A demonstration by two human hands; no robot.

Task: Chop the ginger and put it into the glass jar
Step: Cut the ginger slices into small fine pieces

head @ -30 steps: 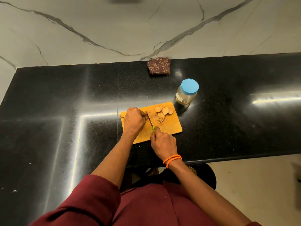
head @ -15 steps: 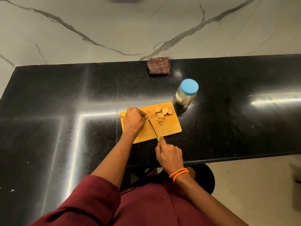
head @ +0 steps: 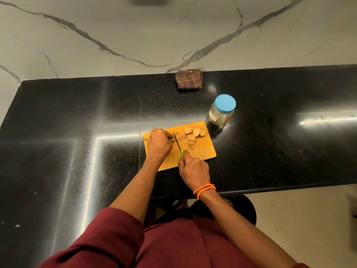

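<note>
One jar [head: 221,111] lidded, contents unclear | left fingers [head: 170,135] pinching ginger | right fingers [head: 182,163] gripping knife [head: 178,143]

No legible text, brand, number or sign appears anywhere in the head view. The glass jar [head: 220,114], standing on the countertop [head: 270,151] just beyond the far right corner of the cutting board [head: 201,151], carries a pale label patch on its side, but nothing on that patch can be read.

left hand [head: 158,143] curled, right hand [head: 194,170] in closed grip
</note>
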